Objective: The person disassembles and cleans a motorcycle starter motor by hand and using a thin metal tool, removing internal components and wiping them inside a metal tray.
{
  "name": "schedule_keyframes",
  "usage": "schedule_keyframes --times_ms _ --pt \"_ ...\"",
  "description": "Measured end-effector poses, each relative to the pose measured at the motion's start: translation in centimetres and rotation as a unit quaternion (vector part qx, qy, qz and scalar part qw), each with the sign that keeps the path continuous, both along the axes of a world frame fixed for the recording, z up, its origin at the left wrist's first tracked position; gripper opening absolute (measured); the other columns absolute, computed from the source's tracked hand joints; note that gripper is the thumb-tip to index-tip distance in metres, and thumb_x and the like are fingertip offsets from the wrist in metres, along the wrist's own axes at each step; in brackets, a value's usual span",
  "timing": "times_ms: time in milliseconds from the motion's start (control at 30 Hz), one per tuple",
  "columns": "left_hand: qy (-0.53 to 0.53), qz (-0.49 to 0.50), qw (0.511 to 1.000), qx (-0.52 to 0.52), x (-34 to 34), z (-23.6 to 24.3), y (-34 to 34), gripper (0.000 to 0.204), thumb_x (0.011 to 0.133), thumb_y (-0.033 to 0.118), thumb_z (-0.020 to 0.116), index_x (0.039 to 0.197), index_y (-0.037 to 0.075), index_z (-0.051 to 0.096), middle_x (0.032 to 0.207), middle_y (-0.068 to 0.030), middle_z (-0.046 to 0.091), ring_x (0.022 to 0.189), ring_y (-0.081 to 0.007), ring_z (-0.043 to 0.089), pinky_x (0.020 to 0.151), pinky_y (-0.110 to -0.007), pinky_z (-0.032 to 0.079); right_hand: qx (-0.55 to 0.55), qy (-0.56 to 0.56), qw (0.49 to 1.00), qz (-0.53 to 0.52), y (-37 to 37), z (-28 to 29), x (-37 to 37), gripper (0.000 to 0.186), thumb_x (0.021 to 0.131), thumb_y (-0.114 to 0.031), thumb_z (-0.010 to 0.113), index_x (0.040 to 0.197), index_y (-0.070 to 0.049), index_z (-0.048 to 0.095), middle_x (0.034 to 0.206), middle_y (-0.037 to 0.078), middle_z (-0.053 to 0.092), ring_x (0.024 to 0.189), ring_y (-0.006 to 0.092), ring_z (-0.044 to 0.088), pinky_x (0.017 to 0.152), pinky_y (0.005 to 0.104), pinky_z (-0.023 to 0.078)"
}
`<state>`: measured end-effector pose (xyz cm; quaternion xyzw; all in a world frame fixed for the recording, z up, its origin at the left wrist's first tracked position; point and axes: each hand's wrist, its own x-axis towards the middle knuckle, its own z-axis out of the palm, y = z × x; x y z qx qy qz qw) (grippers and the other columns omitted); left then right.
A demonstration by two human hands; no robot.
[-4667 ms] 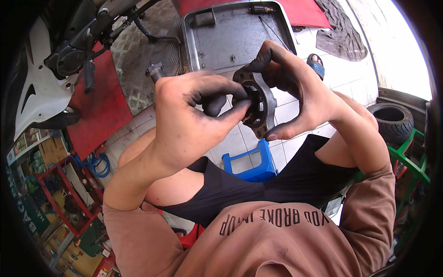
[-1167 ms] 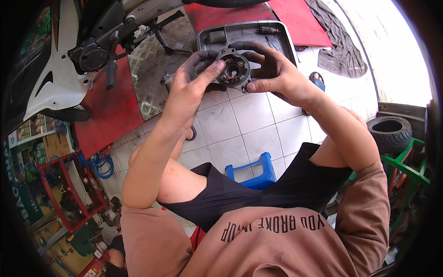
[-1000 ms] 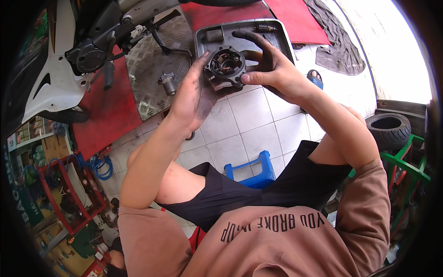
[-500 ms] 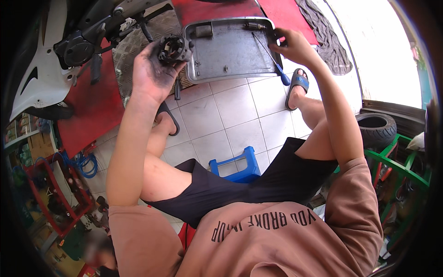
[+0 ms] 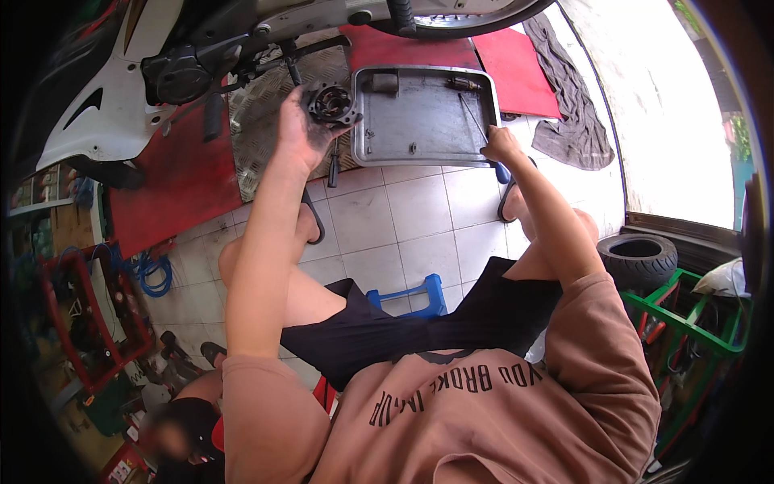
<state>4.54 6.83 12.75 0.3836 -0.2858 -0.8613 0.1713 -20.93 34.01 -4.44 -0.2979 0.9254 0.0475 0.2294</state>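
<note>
My left hand [image 5: 302, 133] is raised at the tray's left edge, its palm blackened with grime. Its fingers are closed around a dark round motor housing [image 5: 331, 103] with an open ring-shaped face turned up. Over the right edge of the grey metal tray [image 5: 427, 160], my right hand [image 5: 503, 147] is closed on a screwdriver [image 5: 503, 173] where the shaft meets the blue handle. The screwdriver's thin shaft slants across the tray. Also in the tray are a grey metal cylinder [image 5: 385, 83], a dark cylindrical part [image 5: 463, 83] and a small metal piece [image 5: 414, 148].
A motorcycle [image 5: 181, 77] stands along the far left. A black-handled tool [image 5: 333, 171] lies left of the tray. Red mats [image 5: 173, 161] and a grey cloth [image 5: 576, 141] cover parts of the floor. A blue stool [image 5: 427, 297] is between my legs; another person [image 5: 189, 415] is at lower left.
My right hand has come down the tray's right edge to the screwdriver. My left hand still holds the motor housing. The whole view has shifted, showing more of the motorcycle.
</note>
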Motion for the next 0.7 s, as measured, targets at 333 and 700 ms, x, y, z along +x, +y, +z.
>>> schedule_keyframes --times_ms 333,700 --pt "0.053 -0.049 0.997 -0.022 -1.4 -1.5 0.0 0.025 0.093 0.031 0.045 0.1 0.013 0.061 0.097 -0.0047 0.066 0.092 -0.0206 0.063 0.084 -0.042 0.049 -0.002 -0.023 0.998 -0.064 2.8 -2.6 0.4 0.03 0.071 -0.01 0.063 0.098 0.002 0.063 0.101 0.025 0.065 0.099 0.0379 0.064 0.085 0.0411 0.052" --pt "-0.014 -0.111 0.991 -0.069 -1.7 -1.7 -1.2 0.016 0.083 0.017 0.068 0.092 0.005 0.064 0.087 -0.0055 0.068 0.077 -0.0164 0.065 0.075 -0.035 0.052 -0.118 -0.148 0.969 -0.16 3.9 -2.3 -3.4 0.034 0.079 -0.019 0.049 0.102 0.003 0.064 0.086 0.026 0.067 0.075 0.035 0.069 0.064 0.0401 0.055"
